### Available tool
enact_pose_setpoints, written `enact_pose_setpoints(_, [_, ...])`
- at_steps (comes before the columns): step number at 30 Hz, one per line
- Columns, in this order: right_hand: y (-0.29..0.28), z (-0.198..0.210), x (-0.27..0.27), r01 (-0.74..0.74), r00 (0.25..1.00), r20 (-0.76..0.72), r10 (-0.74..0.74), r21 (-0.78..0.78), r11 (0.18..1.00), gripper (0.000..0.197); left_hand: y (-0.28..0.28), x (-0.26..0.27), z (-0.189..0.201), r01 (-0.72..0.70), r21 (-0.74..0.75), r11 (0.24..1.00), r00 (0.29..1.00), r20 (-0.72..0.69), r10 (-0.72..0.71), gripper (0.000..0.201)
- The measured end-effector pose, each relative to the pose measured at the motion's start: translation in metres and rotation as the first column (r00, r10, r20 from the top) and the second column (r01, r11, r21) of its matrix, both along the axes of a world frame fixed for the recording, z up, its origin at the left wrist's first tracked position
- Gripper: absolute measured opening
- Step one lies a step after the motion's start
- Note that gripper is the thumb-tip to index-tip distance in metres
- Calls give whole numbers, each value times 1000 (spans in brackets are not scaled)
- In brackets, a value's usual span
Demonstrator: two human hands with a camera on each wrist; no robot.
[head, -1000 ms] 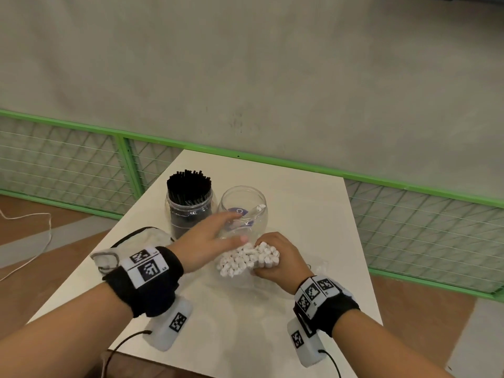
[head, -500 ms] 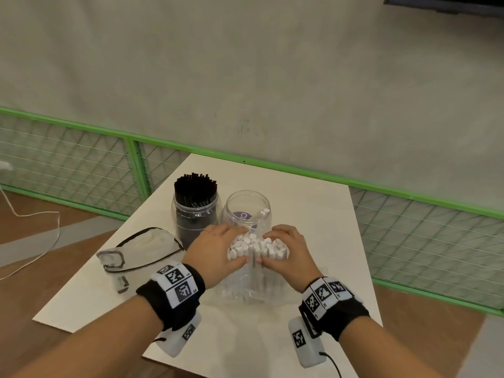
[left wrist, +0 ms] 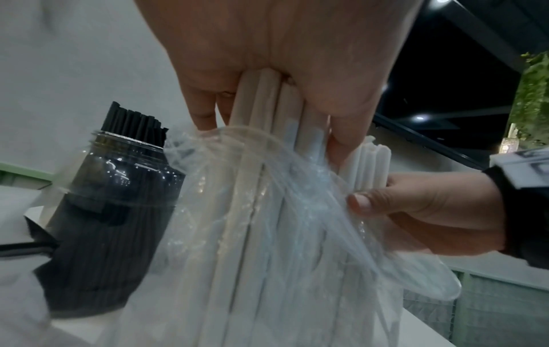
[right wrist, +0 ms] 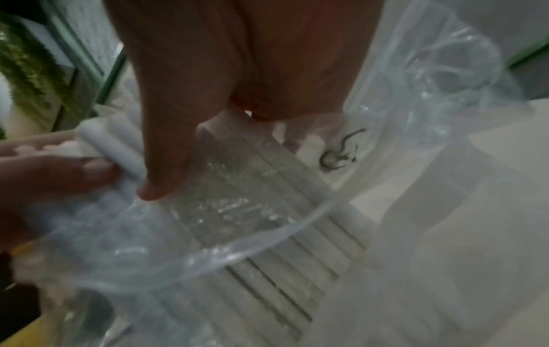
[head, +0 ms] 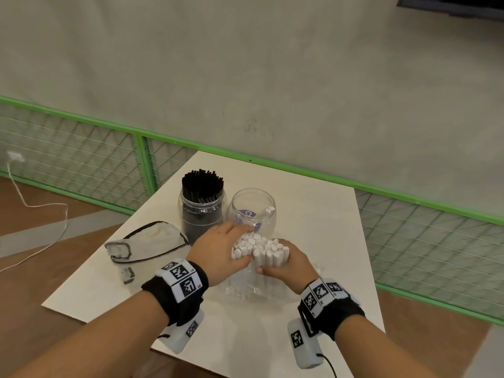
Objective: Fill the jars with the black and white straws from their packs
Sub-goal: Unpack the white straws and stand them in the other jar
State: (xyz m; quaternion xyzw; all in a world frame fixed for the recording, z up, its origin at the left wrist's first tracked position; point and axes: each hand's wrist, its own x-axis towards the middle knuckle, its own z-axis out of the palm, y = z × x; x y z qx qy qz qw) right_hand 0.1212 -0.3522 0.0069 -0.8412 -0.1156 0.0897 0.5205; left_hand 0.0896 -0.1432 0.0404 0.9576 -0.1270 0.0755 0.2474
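A bundle of white straws (head: 259, 248) stands upright in its clear plastic pack (head: 253, 289) on the white table (head: 321, 241). My left hand (head: 218, 255) grips the bundle's left part (left wrist: 267, 98), fingers curled round the straws. My right hand (head: 286, 264) holds the right part, thumb at the pack's plastic (left wrist: 361, 203). Just behind stands a clear jar (head: 252, 211) with a purple label and one white straw inside. To its left a jar (head: 201, 211) is packed with black straws (left wrist: 133, 122).
An empty clear pack with black edging (head: 147, 241) lies at the table's left. A green mesh fence (head: 409, 227) runs behind and to the right of the table. A white cable (head: 35, 205) trails over the brown floor at left.
The white straw bundle went from lying tilted to standing upright in its pack. Both hands closed in on its top, and the bundle now splits into two parts between them.
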Motion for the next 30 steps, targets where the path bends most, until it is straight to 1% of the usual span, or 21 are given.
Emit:
enact_pose_setpoints(3, [0, 0, 5, -21, 999, -27, 22, 51, 998, 55, 7, -1, -1, -1, -45, 999, 1000, -28, -1, 56])
enact_pose_setpoints(5, [0, 1, 7, -28, 1000, -10, 29, 52, 998, 52, 12, -3, -1, -6, -86, 996, 999, -44, 3, 57])
enact_pose_setpoints(10, [-2, 9, 8, -71, 997, 26, 68, 140, 988, 39, 21, -9, -6, -65, -174, 983, 998, -20, 62, 64])
enact_pose_setpoints(11, [-4, 9, 8, -56, 998, 21, 54, 175, 983, 37, 22, -9, -7, -71, -179, 981, 997, -20, 69, 66])
enact_pose_setpoints(14, [-11, 14, 10, 57, 998, -18, -54, 280, 958, 37, 20, -8, -7, -78, -148, 986, 997, -26, 74, 68])
enact_pose_setpoints(16, [-13, 22, 10, 110, 994, -41, -103, 331, 937, 25, 18, -7, -7, -83, -122, 989, 996, -31, 79, 69])
enact_pose_setpoints(18, [-12, 39, 9, 150, 988, -36, -148, 369, 917, 16, 17, -5, -8, -92, -115, 989, 995, -40, 88, 69])
enact_pose_setpoints(20, [-12, 62, 10, 168, 982, 16, -190, 397, 902, 18, 16, -4, -7, -102, -110, 989, 994, -49, 97, 68])
enact_pose_setpoints(21, [-12, 76, 10, 162, 979, 44, -198, 420, 893, 20, 16, -3, -7, -106, -107, 989, 993, -56, 100, 65])
enact_pose_setpoints(23, [-12, 106, 10, 135, 977, 83, -199, 484, 865, 17, 17, -1, -6, -109, -104, 988, 993, -62, 103, 57])
enact_pose_setpoints(25, [-16, 134, 13, 94, 972, 132, -192, 533, 841, 12, 17, 1, -6, -114, -107, 988, 992, -65, 107, 54])
enact_pose_setpoints(26, [-17, 147, 15, 77, 968, 158, -196, 556, 827, 12, 17, 1, -6, -116, -112, 987, 992, -69, 109, 54])
enact_pose_setpoints(28, [-17, 169, 24, 46, 960, 184, -212, 643, 765, 19, 17, 2, -6, -116, -117, 986, 991, -74, 108, 54])
enact_pose_setpoints(30, [-11, 182, 37, 29, 954, 185, -235, 724, 689, 21, 16, 2, -5, -115, -115, 987, 991, -78, 107, 54])
